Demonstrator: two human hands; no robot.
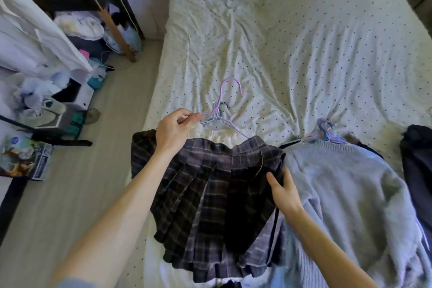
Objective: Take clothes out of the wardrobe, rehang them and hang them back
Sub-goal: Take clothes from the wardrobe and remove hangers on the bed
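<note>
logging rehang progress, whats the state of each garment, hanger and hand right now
plaid skirt: spread flat on the bed
purple hanger: lying at the skirt's waistband, hook pointing away
grey sweater: lying on the bed beside the skirt
left hand: pinches the purple hanger
right hand: grips the plaid skirt's right edge
</note>
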